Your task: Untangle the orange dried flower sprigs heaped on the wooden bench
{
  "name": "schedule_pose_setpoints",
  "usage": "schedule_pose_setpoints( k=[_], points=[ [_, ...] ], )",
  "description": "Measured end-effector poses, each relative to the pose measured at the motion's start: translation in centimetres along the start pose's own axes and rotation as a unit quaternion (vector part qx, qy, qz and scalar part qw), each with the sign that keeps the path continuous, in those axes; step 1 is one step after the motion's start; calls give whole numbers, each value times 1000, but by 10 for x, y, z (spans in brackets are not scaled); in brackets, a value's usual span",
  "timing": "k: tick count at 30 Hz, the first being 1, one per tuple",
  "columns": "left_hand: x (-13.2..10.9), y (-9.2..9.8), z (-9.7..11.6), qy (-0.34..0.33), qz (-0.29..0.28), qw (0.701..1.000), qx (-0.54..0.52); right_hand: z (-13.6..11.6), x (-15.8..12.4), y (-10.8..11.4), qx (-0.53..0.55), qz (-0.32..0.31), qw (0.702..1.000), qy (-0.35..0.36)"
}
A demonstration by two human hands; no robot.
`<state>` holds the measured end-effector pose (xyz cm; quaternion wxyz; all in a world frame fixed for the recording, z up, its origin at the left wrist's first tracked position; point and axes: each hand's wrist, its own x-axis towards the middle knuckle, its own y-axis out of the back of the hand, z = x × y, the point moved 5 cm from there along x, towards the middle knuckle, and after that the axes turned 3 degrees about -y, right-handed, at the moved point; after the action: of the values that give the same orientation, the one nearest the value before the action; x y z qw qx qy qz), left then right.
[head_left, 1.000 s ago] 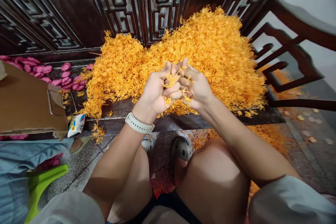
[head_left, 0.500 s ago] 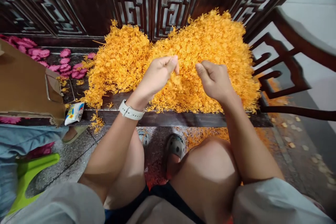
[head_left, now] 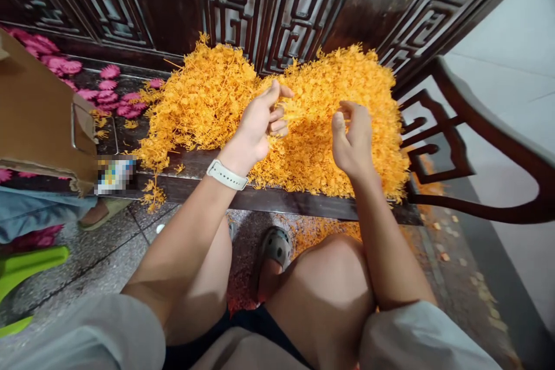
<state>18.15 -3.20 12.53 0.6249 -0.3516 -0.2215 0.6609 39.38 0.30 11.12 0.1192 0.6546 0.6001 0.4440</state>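
A big heap of orange plastic flower sprigs [head_left: 203, 98] covers the seat of a dark carved wooden bench [head_left: 277, 199]. My left hand [head_left: 260, 121], with a white watch band [head_left: 226, 175] on its wrist, hovers over the middle of the heap with fingers curled and pinching an orange sprig. My right hand [head_left: 353, 139] is a little to the right, fingers loosely curled over the heap; I cannot make out whether anything is in them. The two hands are apart.
Pink flower pieces [head_left: 104, 95] lie on the bench's left part, behind a cardboard box [head_left: 39, 115]. A small packet [head_left: 113, 174] sits at the bench edge. A green stool [head_left: 21, 269] and another person's blue trouser leg [head_left: 34, 214] are at the left. Orange scraps [head_left: 312, 228] litter the floor.
My hands, pressed together around orange sprigs a second ago, have come apart and moved out over the heap. The view has shifted slightly to the right.
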Motion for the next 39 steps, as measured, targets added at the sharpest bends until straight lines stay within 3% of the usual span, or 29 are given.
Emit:
schedule_pose_setpoints(
  k=[4,7,13,19,21,24,25,26,28,30,32,35,37,39],
  points=[
    [-1,-14,-15,-42,-50,995,70,-46,-17,-20,261,-95,960,-42],
    [-6,-22,-23,-43,-77,993,78,-66,-23,-30,321,-95,941,-44],
    [-3,-17,-21,14,-57,998,23,-83,-23,-19,323,-44,945,31],
    [14,-35,-28,9,-51,998,-24,-109,-31,5,200,122,966,112],
    [27,-26,-20,0,-11,997,-72,-126,-42,10,171,118,962,179],
    [42,11,8,-32,118,976,-181,-159,-70,14,163,38,929,329],
    [43,23,22,-69,134,968,-201,-166,-77,13,154,7,919,364],
    [44,29,34,-103,106,967,-206,-168,-80,13,142,-10,914,381],
    [38,34,47,-127,56,969,-203,-156,-71,12,109,3,931,347],
    [29,31,45,-120,28,971,-203,-127,-47,9,69,25,970,230],
    [21,25,34,-104,20,971,-216,-93,-24,2,6,3,996,92],
    [17,10,19,-90,-10,968,-236,-66,-13,-13,1,-86,996,3],
    [17,-3,12,-88,-42,966,-238,-66,-18,-26,91,-164,982,-6],
    [15,-15,7,-76,-76,968,-227,-70,-23,-37,186,-202,961,-19]
  ],
)
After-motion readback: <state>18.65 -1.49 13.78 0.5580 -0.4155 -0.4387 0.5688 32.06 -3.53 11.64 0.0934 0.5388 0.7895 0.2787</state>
